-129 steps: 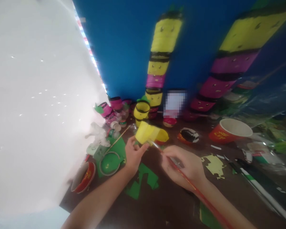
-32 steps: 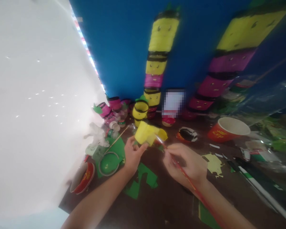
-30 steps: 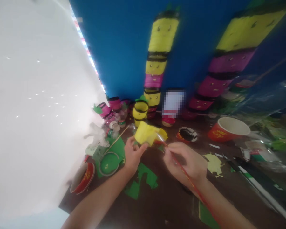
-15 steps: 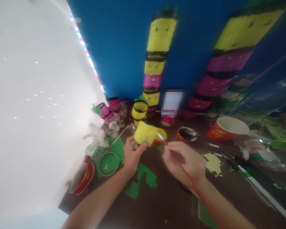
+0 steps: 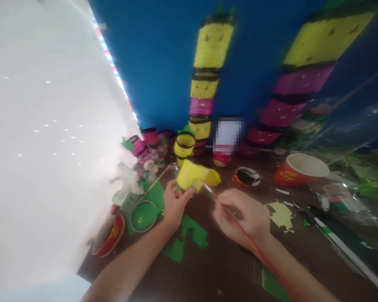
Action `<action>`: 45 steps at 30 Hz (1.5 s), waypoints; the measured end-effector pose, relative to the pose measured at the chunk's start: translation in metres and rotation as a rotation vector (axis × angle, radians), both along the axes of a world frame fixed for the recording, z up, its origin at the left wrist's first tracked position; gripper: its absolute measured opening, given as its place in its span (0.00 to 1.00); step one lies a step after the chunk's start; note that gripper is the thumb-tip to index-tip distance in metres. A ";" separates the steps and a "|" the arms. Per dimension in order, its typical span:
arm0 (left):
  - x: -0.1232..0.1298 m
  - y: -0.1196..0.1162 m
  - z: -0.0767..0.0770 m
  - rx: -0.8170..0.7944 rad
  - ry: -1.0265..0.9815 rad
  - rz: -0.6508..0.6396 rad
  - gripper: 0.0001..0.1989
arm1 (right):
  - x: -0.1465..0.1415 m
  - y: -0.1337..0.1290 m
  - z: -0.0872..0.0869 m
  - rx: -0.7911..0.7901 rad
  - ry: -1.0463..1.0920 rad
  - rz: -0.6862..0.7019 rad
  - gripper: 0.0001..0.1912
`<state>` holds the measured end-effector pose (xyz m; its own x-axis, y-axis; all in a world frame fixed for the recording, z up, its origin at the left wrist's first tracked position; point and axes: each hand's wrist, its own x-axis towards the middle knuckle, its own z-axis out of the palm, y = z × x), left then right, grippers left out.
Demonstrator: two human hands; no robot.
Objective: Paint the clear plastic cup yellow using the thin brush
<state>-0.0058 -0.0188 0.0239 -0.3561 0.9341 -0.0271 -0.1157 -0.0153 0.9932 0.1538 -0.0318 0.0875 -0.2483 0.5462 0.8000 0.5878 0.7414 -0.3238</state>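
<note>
Between the fingers and thumb of my left hand point(image 5: 176, 203) is a small yellow-painted cup point(image 5: 190, 174), tilted on its side. My right hand point(image 5: 244, 214) grips a red-handled paintbrush point(image 5: 231, 216), and the bristles touch or nearly touch the cup's lower right edge. Just behind that edge lies a round pot of yellow paint point(image 5: 213, 177), partly hidden by the cup. To its right is a cut-down cup of black paint point(image 5: 246, 177).
Green paper scraps point(image 5: 193, 233) lie below my hands. A red paper cup point(image 5: 302, 170) and a pale yellow scrap point(image 5: 282, 215) are on the right. Tall stacks of yellow and pink painted cups point(image 5: 214, 46) stand against the blue wall. At left are a cut red cup ring point(image 5: 110, 237) and paint bottles point(image 5: 146, 176).
My right hand has shifted the paintbrush slightly left and down, from near the yellow paint pot to the cup's edge. My left hand keeps the cup in the same place.
</note>
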 end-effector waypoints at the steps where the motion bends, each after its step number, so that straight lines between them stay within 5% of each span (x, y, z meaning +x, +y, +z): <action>1: 0.000 0.000 0.000 -0.001 -0.001 -0.001 0.25 | 0.000 0.000 0.000 0.025 0.016 -0.011 0.08; 5: 0.000 0.000 0.000 -0.010 -0.008 -0.005 0.26 | -0.001 -0.001 0.001 0.010 0.045 -0.111 0.07; 10: 0.000 0.000 0.000 -0.004 -0.016 -0.006 0.25 | -0.002 -0.004 0.002 -0.095 0.032 -0.063 0.04; 15: 0.000 0.000 0.000 -0.010 -0.023 0.005 0.25 | -0.003 -0.007 0.000 -0.217 0.167 -0.220 0.06; 20: 0.000 0.000 0.002 -0.001 -0.036 0.003 0.25 | -0.005 -0.004 -0.007 -0.146 0.146 -0.213 0.04; 29: 0.000 0.000 0.001 -0.007 -0.004 0.014 0.26 | -0.005 -0.007 -0.006 -0.283 0.135 -0.272 0.05; 41: 0.001 0.001 0.001 -0.016 -0.003 0.037 0.28 | -0.007 -0.005 -0.001 -0.115 0.006 -0.192 0.06; 45: 0.001 0.000 0.002 -0.011 -0.005 0.016 0.27 | -0.007 -0.007 0.003 -0.108 0.041 -0.281 0.05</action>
